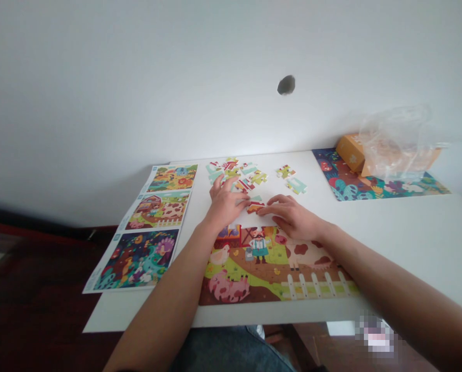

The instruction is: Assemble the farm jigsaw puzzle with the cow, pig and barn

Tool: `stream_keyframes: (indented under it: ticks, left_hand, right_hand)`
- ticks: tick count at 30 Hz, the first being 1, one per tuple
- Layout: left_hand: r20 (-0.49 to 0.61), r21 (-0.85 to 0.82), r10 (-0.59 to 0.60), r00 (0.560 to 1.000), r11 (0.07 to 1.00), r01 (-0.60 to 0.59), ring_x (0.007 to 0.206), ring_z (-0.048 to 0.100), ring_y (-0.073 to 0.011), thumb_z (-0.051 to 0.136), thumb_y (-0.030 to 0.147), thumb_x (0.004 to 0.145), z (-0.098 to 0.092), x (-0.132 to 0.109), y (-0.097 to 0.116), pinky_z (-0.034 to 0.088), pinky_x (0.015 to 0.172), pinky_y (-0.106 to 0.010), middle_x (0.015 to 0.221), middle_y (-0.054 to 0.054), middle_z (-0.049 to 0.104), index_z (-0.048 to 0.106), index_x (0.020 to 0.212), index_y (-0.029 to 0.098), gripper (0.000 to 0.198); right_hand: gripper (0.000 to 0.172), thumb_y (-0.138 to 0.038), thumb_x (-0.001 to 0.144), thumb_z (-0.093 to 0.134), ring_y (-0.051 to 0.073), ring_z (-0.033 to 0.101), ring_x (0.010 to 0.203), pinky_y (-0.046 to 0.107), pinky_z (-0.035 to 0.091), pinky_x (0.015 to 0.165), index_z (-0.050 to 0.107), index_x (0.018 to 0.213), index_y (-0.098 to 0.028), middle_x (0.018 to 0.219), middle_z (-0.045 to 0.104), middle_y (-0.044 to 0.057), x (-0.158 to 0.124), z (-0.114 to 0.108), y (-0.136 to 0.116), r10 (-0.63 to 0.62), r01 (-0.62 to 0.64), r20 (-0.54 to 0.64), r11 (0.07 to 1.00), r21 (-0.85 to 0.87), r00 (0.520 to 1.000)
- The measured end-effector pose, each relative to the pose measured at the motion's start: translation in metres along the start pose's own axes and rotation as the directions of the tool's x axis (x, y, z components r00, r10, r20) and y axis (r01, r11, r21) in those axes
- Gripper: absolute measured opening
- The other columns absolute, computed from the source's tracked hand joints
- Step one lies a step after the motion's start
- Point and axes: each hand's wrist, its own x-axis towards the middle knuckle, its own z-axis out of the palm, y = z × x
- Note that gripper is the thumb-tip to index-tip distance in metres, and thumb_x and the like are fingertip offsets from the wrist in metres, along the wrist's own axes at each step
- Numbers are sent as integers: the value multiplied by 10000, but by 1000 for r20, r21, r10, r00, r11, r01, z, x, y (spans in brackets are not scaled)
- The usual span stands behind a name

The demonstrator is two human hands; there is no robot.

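A small puzzle piece (256, 206), red, brown and pale green, lies on the white table between my two hands; it may be more than one piece joined. My left hand (225, 202) has its thumb and forefinger at the piece's left edge, other fingers spread toward loose puzzle pieces (245, 184). From the right, my right hand (296, 217) touches the same piece with its fingertips, the other fingers curled. Just below is a partly assembled farm puzzle (264, 268) with a farmer, cow, pig and fence. My right hand and forearms cover some of it.
A picture sheet (153, 209) with three scenes lies at left, overhanging the table (401, 248). Two loose pieces (296, 185) sit apart, right of the pile. At back right, an orange box (350, 153) and clear plastic bag (399, 144) rest on a dark puzzle picture (343, 191). A wall stands behind.
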Motion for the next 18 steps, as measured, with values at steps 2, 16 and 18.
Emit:
stream_keyframes:
  ticks: [2, 16, 18]
  left_hand:
    - [18, -18, 27, 999, 999, -26, 1462, 154, -388, 710, 398, 844, 1, 0, 0, 253, 1173, -587, 1467, 4, 470, 809, 910, 339, 134]
    - [214, -110, 125, 969, 989, -104, 1459, 157, -399, 747, 440, 811, -13, -2, -1, 204, 1182, -622, 1530, 8, 382, 792, 991, 385, 193]
    - [215, -110, 126, 968, 989, -104, 1460, 149, -396, 750, 454, 805, -13, -2, -3, 214, 1184, -611, 1524, 6, 395, 797, 979, 368, 200]
  right_hand:
    - [502, -18, 817, 489, 267, 552, 1110, 471, 450, 953, 633, 1265, -195, 1171, 691, 103, 1, 0, 1, -8, 8, -39, 1000, -8, 999]
    - [321, -127, 878, 552, 276, 532, 1110, 493, 439, 959, 731, 1121, -234, 1234, 644, 107, -2, 1, 3, -32, 31, -18, 995, -91, 999]
    - [321, -117, 864, 558, 283, 529, 1124, 501, 437, 965, 741, 1101, -233, 1246, 632, 116, -2, 1, 2, -17, 16, -14, 995, -95, 1000]
